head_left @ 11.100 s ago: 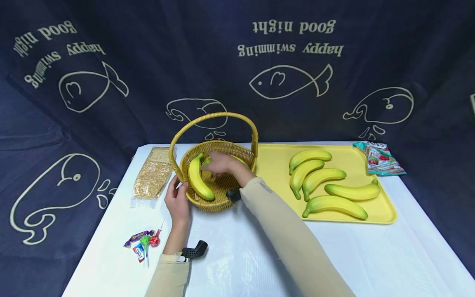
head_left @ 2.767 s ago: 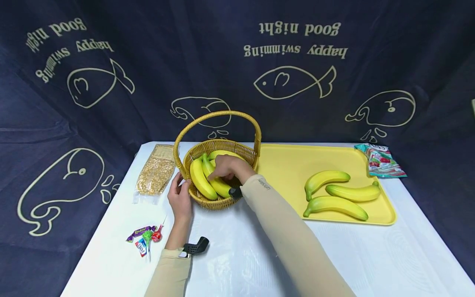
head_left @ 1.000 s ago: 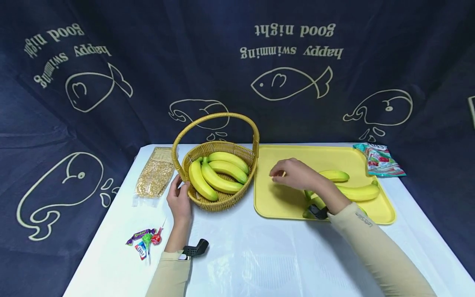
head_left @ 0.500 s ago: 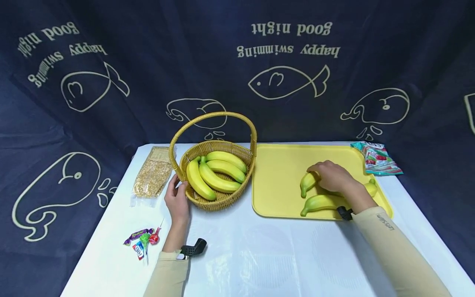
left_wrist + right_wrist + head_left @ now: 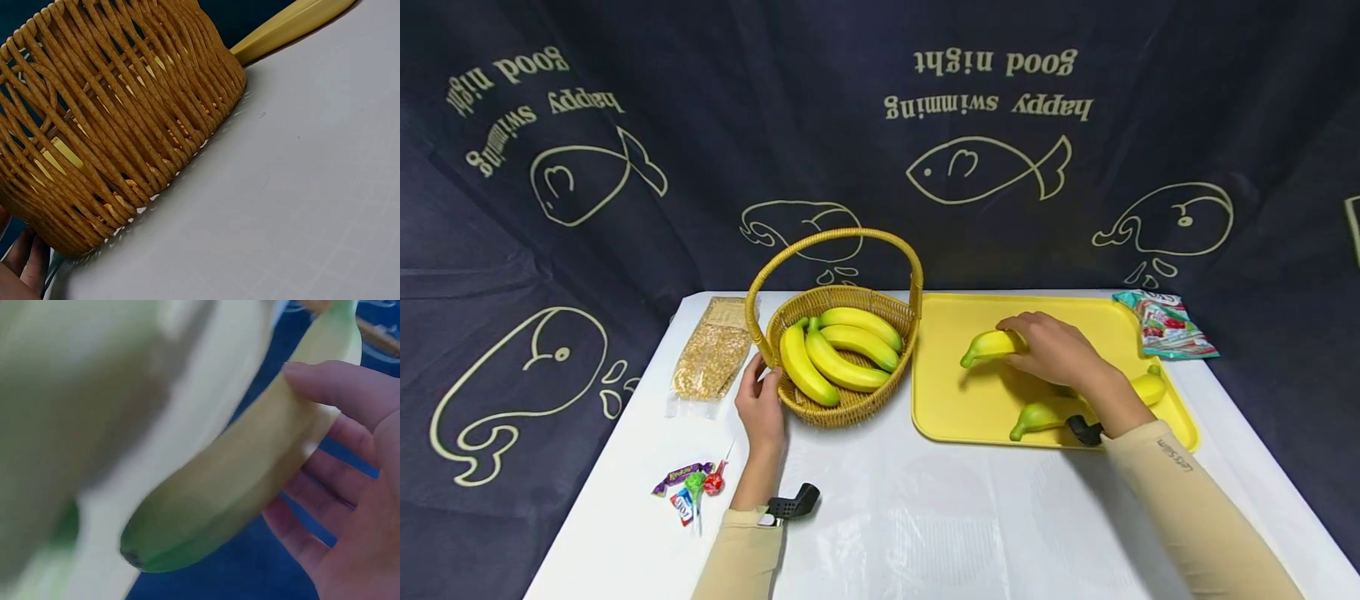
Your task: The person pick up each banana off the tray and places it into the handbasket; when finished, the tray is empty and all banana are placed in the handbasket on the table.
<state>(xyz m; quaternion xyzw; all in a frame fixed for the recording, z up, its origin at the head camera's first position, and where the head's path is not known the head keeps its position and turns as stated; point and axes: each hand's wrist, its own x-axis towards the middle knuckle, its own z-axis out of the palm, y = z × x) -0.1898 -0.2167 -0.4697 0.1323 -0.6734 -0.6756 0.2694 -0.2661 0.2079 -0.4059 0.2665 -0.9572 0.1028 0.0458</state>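
Observation:
My right hand [image 5: 1051, 348] grips a yellow banana [image 5: 992, 345] and holds it above the yellow tray [image 5: 955, 417]. In the right wrist view, the thumb lies on one side of the banana [image 5: 231, 469] and the fingers on the other, with its green tip pointing down. Two more bananas, one [image 5: 1041, 415] near the tray's front edge and another [image 5: 1150, 387] to the right, are partly hidden by the right arm. My left hand [image 5: 763, 410] holds the left side of the wicker basket [image 5: 850, 414], by the handle's base. Several bananas [image 5: 842, 358] lie side by side inside the basket.
A clear bag of grains [image 5: 711, 358] lies left of the basket. Wrapped candies [image 5: 681, 475] and two lollipops [image 5: 713, 482] sit at the front left. A teal snack packet [image 5: 1168, 325] overlaps the tray's back right corner. A dark printed cloth hangs behind.
Over the whole span, several bananas have gone from tray to basket. In the last second my right hand reached over the tray, took a banana and lifted it leftward. The left hand stays at the basket.

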